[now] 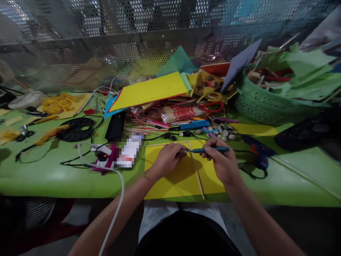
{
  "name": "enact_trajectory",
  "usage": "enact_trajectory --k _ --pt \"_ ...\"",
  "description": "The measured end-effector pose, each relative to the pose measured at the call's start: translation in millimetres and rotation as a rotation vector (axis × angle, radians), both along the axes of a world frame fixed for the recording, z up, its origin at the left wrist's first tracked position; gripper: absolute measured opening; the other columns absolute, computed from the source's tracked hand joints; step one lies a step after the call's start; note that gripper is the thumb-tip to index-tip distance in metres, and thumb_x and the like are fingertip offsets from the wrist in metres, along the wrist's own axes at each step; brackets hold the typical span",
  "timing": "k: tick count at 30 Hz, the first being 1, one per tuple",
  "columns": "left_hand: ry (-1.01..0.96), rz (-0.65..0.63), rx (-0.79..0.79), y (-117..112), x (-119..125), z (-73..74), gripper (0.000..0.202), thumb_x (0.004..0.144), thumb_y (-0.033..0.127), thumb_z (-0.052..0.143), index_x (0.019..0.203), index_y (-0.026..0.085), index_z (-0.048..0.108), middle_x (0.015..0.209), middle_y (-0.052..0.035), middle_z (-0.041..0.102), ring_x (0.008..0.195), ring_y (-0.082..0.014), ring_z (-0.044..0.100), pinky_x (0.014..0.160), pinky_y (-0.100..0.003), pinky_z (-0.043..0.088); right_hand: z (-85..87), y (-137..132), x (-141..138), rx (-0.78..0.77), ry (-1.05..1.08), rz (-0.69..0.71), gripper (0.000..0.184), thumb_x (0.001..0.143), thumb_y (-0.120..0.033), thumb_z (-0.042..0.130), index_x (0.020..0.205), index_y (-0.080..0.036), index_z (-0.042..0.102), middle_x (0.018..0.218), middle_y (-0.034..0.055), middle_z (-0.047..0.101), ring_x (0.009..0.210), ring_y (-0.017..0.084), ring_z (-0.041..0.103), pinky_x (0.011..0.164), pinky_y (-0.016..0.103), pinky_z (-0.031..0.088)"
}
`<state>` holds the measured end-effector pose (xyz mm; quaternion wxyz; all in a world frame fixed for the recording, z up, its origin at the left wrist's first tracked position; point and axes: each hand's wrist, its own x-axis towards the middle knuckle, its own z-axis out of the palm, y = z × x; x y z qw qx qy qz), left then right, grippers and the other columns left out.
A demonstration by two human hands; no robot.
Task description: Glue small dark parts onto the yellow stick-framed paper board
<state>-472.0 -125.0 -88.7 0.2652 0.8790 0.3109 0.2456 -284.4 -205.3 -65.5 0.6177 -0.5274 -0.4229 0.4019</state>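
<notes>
A yellow foam sheet (183,177) lies at the front edge of the green table (48,174), with thin wooden sticks (198,174) laid on it, one along the top and one running down the middle. My left hand (167,158) rests on the sheet, fingers curled and pinching near the top stick. My right hand (222,161) grips a blue pen-like tool (209,150) whose tip points left to where the two sticks meet.
Piled behind are yellow and coloured foam sheets (149,90), a bundle of sticks (181,113), pebbles (225,133) and red scissors (213,106). A green basket (263,103) of paper stands right, a blue glue gun (259,153) beside my right hand. Left: cables, a magenta device (105,158), another glue gun (50,134).
</notes>
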Motion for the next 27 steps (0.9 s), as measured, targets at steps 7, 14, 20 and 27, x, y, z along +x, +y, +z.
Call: enact_trajectory --k 7,14,20,27 --pt "0.047 -0.05 0.048 -2 1 -1.4 0.021 0.092 0.027 0.053 0.108 0.02 0.063 0.102 -0.0067 0.071 0.096 -0.0203 0.062 0.085 -0.032 0.044 -7.4 0 3 -0.057 0.037 0.011 0.013 0.076 -0.03 0.073 0.078 -0.021 0.065 0.067 -0.0002 0.061 0.057 0.013 0.056 0.049 0.025 0.036" --pt "0.108 -0.108 0.027 -6 3 -0.6 0.025 0.094 0.026 0.047 0.115 0.021 0.06 0.105 -0.0057 0.071 0.098 -0.0184 0.062 0.085 -0.031 0.043 -18.2 -6 7 -0.076 -0.01 -0.038 0.016 0.067 -0.03 0.081 0.078 -0.024 0.07 0.071 0.0014 0.063 0.061 0.015 0.058 0.051 0.027 0.039" --pt "0.132 -0.139 0.03 -12 1 5.9 0.027 0.097 0.035 0.044 0.113 0.021 0.06 0.098 -0.0057 0.071 0.091 -0.0188 0.062 0.076 -0.031 0.042 -12.7 -9 8 -0.006 -0.038 0.058 0.02 0.084 -0.038 0.063 0.075 -0.023 0.073 0.072 0.0057 0.063 0.065 0.019 0.057 0.05 0.03 0.038" --pt "0.19 -0.155 0.111 -18 2 9.8 0.035 0.1 0.04 0.031 0.108 0.02 0.058 0.086 -0.0057 0.065 0.081 -0.0188 0.058 0.069 -0.03 0.039 -7.2 -5 4 -0.054 0.01 0.064 0.026 0.088 -0.035 0.054 0.07 -0.021 0.068 0.065 0.0035 0.059 0.057 0.016 0.051 0.05 0.029 0.037"
